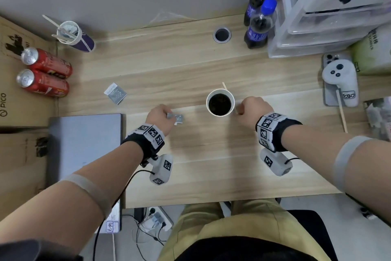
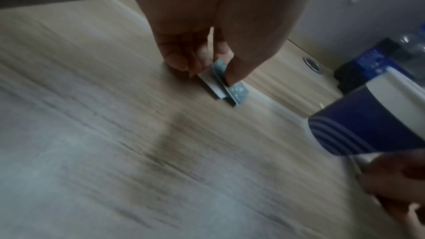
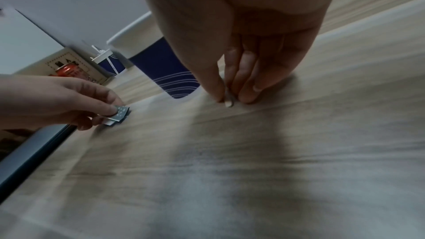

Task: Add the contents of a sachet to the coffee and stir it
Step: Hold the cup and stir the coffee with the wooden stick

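Observation:
A white and blue paper cup of black coffee stands mid-table, with a wooden stirrer showing just behind it. Left of the cup, my left hand pinches a small grey-blue sachet low against the tabletop; the left wrist view shows the thumb on top of the sachet. Just right of the cup, my right hand is down at the table. Its thumb and fingers pinch a small pale strip beside the cup.
A second sachet lies further left. A cup of stirrers and two red cans stand at the back left, a grey laptop at the near left. Two cola bottles, plastic drawers, a white controller and a loose stirrer crowd the right.

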Tool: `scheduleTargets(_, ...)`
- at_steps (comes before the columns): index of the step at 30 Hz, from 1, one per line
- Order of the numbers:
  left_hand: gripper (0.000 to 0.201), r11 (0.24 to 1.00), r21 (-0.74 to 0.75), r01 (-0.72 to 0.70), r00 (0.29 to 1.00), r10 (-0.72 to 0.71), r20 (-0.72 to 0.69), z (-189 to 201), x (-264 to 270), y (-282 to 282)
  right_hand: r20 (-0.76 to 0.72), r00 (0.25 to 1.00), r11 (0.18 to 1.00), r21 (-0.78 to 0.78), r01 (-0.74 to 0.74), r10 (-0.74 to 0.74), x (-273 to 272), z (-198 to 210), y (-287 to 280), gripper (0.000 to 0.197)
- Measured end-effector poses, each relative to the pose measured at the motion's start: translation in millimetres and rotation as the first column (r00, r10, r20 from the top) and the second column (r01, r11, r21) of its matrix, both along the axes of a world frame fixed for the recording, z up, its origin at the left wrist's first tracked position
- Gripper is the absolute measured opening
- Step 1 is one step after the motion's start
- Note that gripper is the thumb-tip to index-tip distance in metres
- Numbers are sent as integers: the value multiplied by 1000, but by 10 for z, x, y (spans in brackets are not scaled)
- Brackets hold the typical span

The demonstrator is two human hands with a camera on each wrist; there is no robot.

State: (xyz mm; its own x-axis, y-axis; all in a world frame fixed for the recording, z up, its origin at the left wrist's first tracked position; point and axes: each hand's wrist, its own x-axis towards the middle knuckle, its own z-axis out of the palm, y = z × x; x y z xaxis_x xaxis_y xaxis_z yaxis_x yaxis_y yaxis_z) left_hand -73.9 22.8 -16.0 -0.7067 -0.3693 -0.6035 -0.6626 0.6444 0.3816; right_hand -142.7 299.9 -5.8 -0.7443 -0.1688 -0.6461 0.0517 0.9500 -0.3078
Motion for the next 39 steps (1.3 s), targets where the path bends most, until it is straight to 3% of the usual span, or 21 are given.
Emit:
scheduleTargets(6,59,994,-112,-2,1000,0,-20,89,-29,80,-17,1000,999,35,-17,17,15,-34,-22,15)
scheduleTargets(9,66,986,-168,-24,993,4,-119,213,-92,131,-14,1000,998,70,-4,5,10,13,55,19)
scheduleTargets(11,72,990,-138,9,984,-33,-176,290,-160,206,-13,997,996,46,79,-79,-5,84,156,23)
scheduleTargets(15,81,979,25,203,964,-196,-181,393,-326,475,-151,953,953,-194,231,-262,-153,353,378,15)
scheduleTargets(18,89,954,135,269,958,-251,-135,380,-401,664,-324,873,870,-452,195,-364,-333,654,355,5)
scheduleTargets(23,97,919,250,305,947,-265,-182,239,-397,788,-313,848,718,-688,107,-427,-433,1031,103,11)
scheduleTargets(26,97,891,231,390,915,-346,-207,217,-431,833,-300,883,686,-726,34,-361,-369,1023,4,13)
scheduleTargets(32,82,885,289,366,921,-299,-251,122,-435,902,-286,958,797,-584,-152,-28,-202,786,-17,15)
scheduleTargets(35,64,894,295,337,924,-253,-288,98,-429,961,-368,919,809,-493,-322,141,-191,693,-43,22)
scheduleTargets(39,44,914,255,314,920,-227,-320,140,-426,1057,-504,814,855,-247,-456,289,-226,714,-55,30)
